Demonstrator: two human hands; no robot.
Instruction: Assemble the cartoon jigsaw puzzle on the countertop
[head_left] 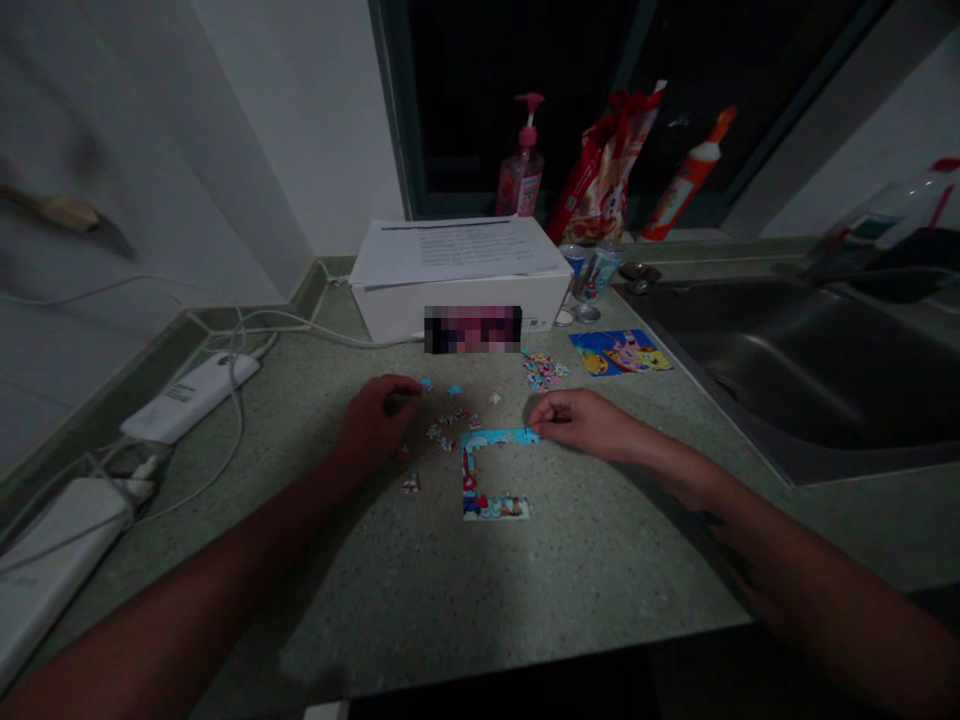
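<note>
A partly joined jigsaw puzzle (471, 470) lies on the counter in a C shape, with a blue top edge, a red left side and a multicoloured bottom edge. At the right end of the top edge, my right hand (574, 420) pinches a blue puzzle piece (529, 436). My left hand (379, 425) is closed in a pinch, its fingertips at a small blue puzzle piece (427, 384) up and left of the puzzle. Several loose pieces (446, 430) lie between the hands, and another blue piece (455, 391) sits above them.
A heap of small pieces (544, 370) lies beside a cartoon picture card (621, 352). Behind stands a white box (457, 270) with papers on top and a phone (472, 330) leaning against it. Cans (598, 275), a sink (750, 340) and white power strips (191, 397) with cables flank the counter.
</note>
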